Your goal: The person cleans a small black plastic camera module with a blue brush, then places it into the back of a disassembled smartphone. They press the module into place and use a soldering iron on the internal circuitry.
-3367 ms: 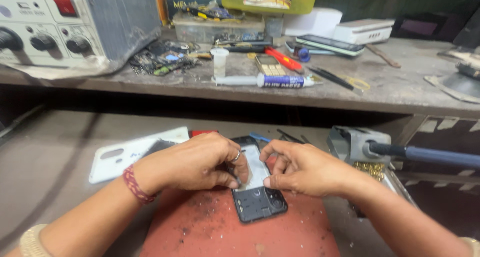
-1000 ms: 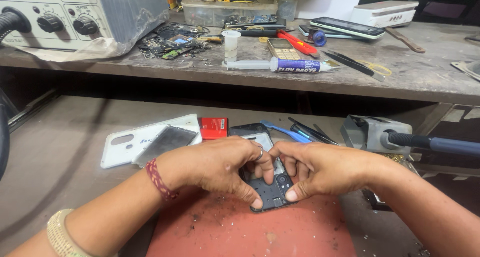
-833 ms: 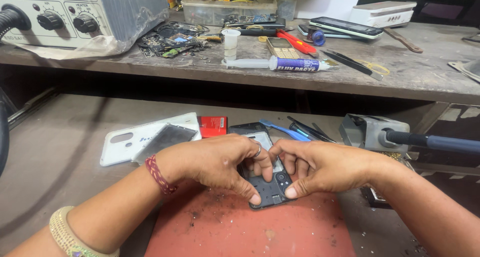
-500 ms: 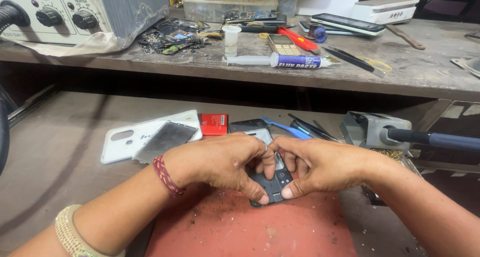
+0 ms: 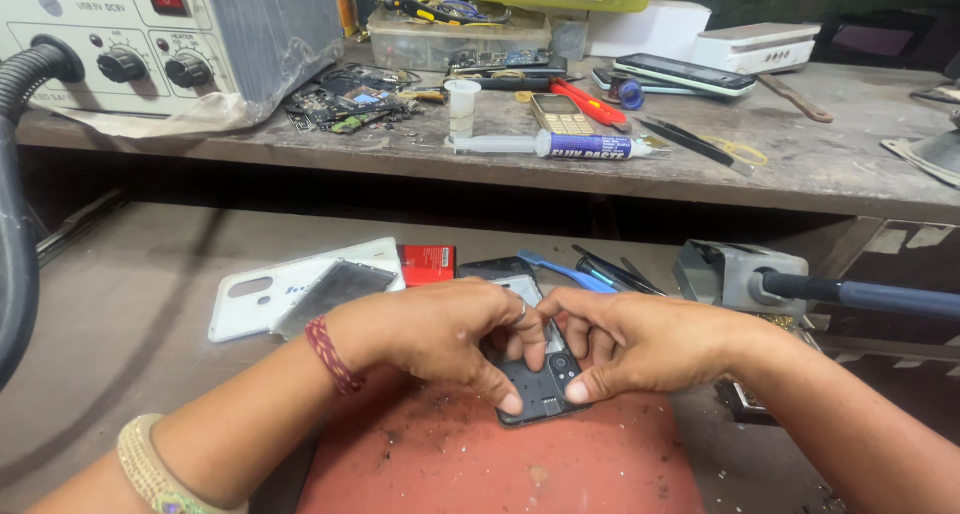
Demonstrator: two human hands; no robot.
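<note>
Nearest me: red work mat [image 5: 500, 464]. On its far edge lies the opened phone body [image 5: 538, 386]. My left hand [image 5: 440, 329] and right hand [image 5: 640, 339] both pinch it, thumbs pressed on its lower end. Beyond: white back cover [image 5: 270, 299], blue pry tool [image 5: 565, 271]. Far shelf: paste syringe [image 5: 560, 146], grey power unit [image 5: 150, 34].

The phone [image 5: 540, 389] under the two hands looks like dark, matt plastic. The red mat [image 5: 480, 464] under it looks dull and dusty, with rough scuffed spots. The white back cover [image 5: 265, 299] is smooth, shiny plastic. The table [image 5: 120, 304] looks like worn, dull grey wood. The shelf [image 5: 830, 159] above is scratched and rough. The grey box [image 5: 270, 24] looks like metal.
</note>
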